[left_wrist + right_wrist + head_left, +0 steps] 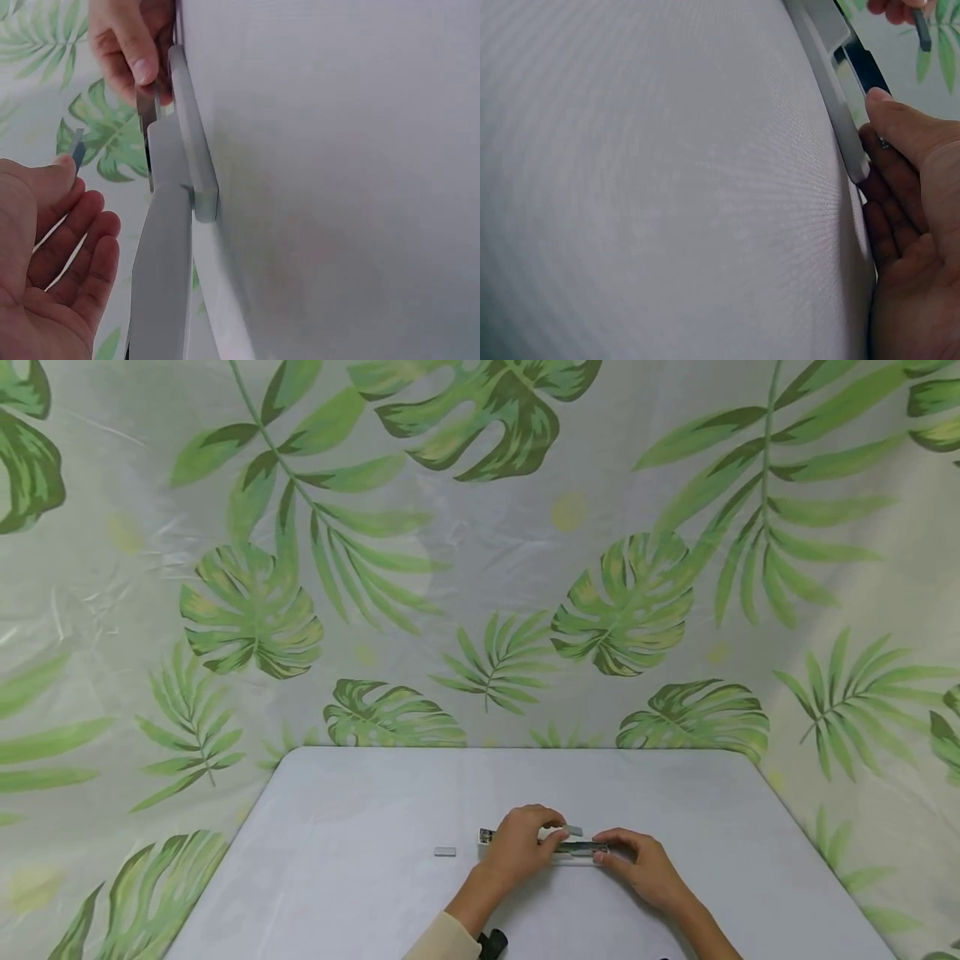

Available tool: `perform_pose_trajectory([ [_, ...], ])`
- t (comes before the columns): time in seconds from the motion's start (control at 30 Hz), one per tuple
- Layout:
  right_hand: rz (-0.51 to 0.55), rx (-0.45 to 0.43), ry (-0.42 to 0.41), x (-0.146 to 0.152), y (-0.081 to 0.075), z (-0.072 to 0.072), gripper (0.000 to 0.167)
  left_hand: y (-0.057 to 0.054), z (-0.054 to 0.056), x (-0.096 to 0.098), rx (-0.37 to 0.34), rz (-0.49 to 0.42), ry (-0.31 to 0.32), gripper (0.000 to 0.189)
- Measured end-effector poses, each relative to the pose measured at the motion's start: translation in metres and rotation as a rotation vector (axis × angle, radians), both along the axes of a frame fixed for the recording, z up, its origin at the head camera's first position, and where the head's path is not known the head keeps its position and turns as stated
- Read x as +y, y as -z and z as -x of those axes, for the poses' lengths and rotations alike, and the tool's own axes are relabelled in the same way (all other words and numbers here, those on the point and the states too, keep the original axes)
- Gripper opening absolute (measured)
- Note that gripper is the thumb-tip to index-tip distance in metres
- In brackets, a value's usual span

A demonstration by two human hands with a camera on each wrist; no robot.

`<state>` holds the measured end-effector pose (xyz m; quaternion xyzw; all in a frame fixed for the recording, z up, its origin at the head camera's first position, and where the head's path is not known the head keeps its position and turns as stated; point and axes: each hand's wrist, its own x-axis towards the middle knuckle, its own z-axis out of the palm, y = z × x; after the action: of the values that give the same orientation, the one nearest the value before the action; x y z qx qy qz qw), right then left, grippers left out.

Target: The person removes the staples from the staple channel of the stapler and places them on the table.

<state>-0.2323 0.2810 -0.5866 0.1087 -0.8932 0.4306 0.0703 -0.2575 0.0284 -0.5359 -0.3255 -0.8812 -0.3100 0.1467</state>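
Note:
A white stapler [577, 862] lies across the table, its top swung open to the left and its dark metal magazine [866, 71] bare. Between thumb and fingers, my left hand [519, 842] pinches a grey strip of staples [78, 156], held just above the stapler. The strip's free end [924, 37] points toward the right hand in the right wrist view. At the stapler's right end, my right hand [643, 864] grips the magazine tip with its thumb on top and fingers beneath. Part of the opened top is hidden behind the left hand in the head view.
A second grey strip of staples [445, 852] lies on the white table [360, 810], left of the stapler. The table's far edge meets a hanging leaf-patterned cloth [495, 568]. A small black object [492, 943] shows beside the left sleeve [444, 939].

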Motion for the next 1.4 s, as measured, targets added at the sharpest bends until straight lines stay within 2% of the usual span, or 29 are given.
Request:
perform_pose_trajectory([
  [0.17, 0.008, -0.017, 0.000, 0.000, 0.000, 0.000, 0.025, -0.002, 0.000, -0.007, -0.024, -0.039, 0.010, 0.018],
  [0.5, 0.004, -0.031, 0.003, 0.000, 0.001, 0.001, 0.027, -0.001, -0.003, -0.023, -0.011, -0.102, -0.024, 0.016],
  [0.9, 0.010, -0.042, 0.011, -0.001, -0.001, -0.001, 0.024, 0.000, 0.000, -0.045, 0.083, -0.156, -0.016, 0.016],
  [1.13, 0.001, -0.018, 0.002, 0.000, 0.000, 0.000, 0.024, -0.003, 0.000, -0.056, 0.065, -0.179, -0.035, 0.018],
  [1.4, -0.002, -0.041, 0.022, 0.001, 0.004, 0.003, 0.024, -0.010, -0.002, -0.071, 0.073, -0.211, -0.053, 0.017],
])
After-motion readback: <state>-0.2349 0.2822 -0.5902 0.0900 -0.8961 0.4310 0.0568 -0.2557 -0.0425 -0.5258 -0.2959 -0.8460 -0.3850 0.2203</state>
